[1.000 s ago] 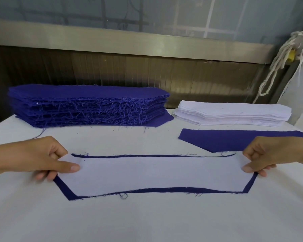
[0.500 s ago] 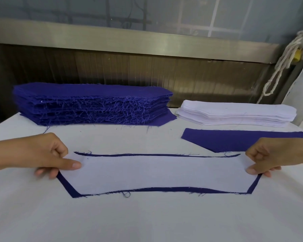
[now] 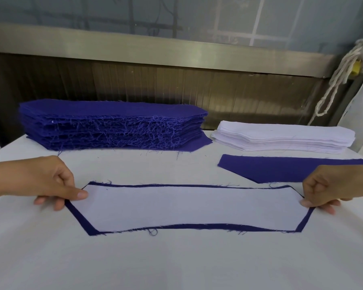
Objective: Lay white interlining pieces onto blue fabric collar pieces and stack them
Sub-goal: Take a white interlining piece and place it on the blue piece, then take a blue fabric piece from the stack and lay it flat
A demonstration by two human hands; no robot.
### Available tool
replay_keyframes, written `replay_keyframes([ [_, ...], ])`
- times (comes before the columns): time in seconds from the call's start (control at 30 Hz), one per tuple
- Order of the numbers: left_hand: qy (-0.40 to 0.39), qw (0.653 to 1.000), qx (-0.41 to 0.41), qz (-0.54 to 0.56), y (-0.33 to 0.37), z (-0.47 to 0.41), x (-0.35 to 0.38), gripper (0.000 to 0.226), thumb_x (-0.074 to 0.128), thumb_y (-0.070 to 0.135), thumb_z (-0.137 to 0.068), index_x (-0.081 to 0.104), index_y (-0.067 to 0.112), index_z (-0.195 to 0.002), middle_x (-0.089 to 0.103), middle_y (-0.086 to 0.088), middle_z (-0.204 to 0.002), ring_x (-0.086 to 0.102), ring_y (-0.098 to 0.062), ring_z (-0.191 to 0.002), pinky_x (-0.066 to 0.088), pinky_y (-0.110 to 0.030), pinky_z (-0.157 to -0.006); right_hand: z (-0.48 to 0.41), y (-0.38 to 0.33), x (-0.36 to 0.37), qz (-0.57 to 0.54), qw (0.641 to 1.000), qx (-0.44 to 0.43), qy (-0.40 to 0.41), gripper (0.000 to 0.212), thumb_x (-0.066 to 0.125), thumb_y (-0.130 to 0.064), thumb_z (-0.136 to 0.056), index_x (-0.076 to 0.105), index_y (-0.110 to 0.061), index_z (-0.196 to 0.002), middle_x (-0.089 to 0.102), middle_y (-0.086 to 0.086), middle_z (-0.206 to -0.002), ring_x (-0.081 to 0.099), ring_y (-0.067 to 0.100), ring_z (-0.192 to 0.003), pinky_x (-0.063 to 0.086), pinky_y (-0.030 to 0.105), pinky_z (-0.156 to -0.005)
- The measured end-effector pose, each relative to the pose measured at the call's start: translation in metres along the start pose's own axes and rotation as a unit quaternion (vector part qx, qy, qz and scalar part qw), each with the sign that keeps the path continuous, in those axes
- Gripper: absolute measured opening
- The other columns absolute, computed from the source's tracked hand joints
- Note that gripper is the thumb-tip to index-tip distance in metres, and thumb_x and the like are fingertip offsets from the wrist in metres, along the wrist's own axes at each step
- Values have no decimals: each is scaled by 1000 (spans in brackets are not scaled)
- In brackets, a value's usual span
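White interlining (image 3: 189, 208) on blue collar piece (image 3: 92, 231), left hand (image 3: 42, 181), right hand (image 3: 335, 185) pinching ends

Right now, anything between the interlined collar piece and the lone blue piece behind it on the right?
Nothing visible: only bare table lies between the blue collar piece, white interlining on top, and the lone blue piece. Left hand and right hand pinch its ends.
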State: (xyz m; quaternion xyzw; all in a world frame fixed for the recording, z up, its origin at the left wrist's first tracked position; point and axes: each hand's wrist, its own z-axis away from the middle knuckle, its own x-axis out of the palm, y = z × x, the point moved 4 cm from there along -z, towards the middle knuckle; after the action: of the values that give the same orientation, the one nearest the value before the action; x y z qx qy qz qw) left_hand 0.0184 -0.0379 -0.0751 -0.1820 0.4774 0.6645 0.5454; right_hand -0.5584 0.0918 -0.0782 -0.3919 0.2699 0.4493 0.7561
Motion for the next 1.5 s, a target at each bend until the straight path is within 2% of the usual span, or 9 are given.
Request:
replay_keyframes([
  [0.33, 12, 1000, 16, -17, 0, 2, -6, 62, 75, 83, -49, 72, 23, -64, 76, -6, -72, 52, -10, -44, 46, -13, -56, -5, 23, -15, 17, 1000, 19, -2, 50, 80, -71, -66, 70, -24, -81, 76, 8, -83, 59, 5, -60, 36, 14, -45],
  [0.47, 204, 973, 107, 1, 23, 8, -30, 43, 62, 74, -59, 72, 34, -70, 70, 0, -59, 52, -7, -39, 51, -22, -58, -5, -14, -24, -62, 996, -20, 65, 45, 74, -65, -69, 74, -23, -82, 76, 9, -86, 61, 8, -59, 40, 15, -46],
  [0.6, 409, 885, 221, -16, 61, 14, -58, 28, 63, 56, -83, 67, 32, -71, 69, 14, -58, 59, 4, -53, 45, -22, -59, -12, -83, -34, -24, 982, -70, 172, 25, 67, -43, -88, 74, -20, -81, 76, 1, -78, 62, 9, -53, 42, 15, -45],
  [0.67, 453, 853, 258, -26, 81, 12, -71, 19, 67, 43, -89, 66, 30, -75, 65, 10, -59, 58, 5, -59, 38, -18, -59, -20, -121, -43, 7, 966, -82, 245, 19, 66, -32, -95, 73, -18, -84, 75, -4, -71, 62, 6, -50, 43, 18, -48],
  [0.8, 457, 844, 270, -72, 108, -14, -91, 12, 66, 31, -93, 72, 21, -95, 63, 11, -77, 51, -3, -61, 38, -20, -60, -41, -188, -57, -5, 924, -127, 360, 17, 63, -25, -98, 73, -14, -89, 71, -3, -71, 62, 8, -61, 43, 21, -59],
  [0.9, 438, 860, 241, -99, 116, -41, -101, 16, 64, 28, -96, 73, 18, -105, 68, 2, -92, 54, -4, -72, 47, -29, -74, -61, -221, -65, -18, 906, -142, 399, 18, 61, -25, -100, 73, -12, -102, 71, 0, -89, 65, 16, -82, 53, 31, -74],
  [1.0, 406, 882, 212, -115, 123, -61, -104, 18, 64, 28, -96, 73, 19, -108, 71, -4, -105, 61, -15, -91, 52, -40, -90, -83, -239, -74, -26, 899, -123, 420, 24, 59, -24, -100, 72, -9, -112, 71, 8, -109, 64, 25, -99, 53, 43, -92],
  [1.23, 372, 891, 208, -158, 133, -80, -102, 20, 60, 30, -99, 73, 22, -111, 70, -1, -112, 63, -21, -106, 49, -38, -88, -127, -247, -80, -77, 923, -102, 362, 30, 56, -25, -102, 70, -1, -112, 70, 16, -111, 63, 28, -97, 50, 39, -88],
  [1.5, 353, 894, 219, -168, 133, -91, -101, 18, 65, 31, -95, 74, 23, -109, 70, 3, -107, 57, -10, -93, 47, -32, -78, -139, -257, -87, -169, 899, -142, 378, 12, 68, -23, -95, 70, -11, -94, 66, 3, -93, 58, 14, -85, 46, 33, -83],
])
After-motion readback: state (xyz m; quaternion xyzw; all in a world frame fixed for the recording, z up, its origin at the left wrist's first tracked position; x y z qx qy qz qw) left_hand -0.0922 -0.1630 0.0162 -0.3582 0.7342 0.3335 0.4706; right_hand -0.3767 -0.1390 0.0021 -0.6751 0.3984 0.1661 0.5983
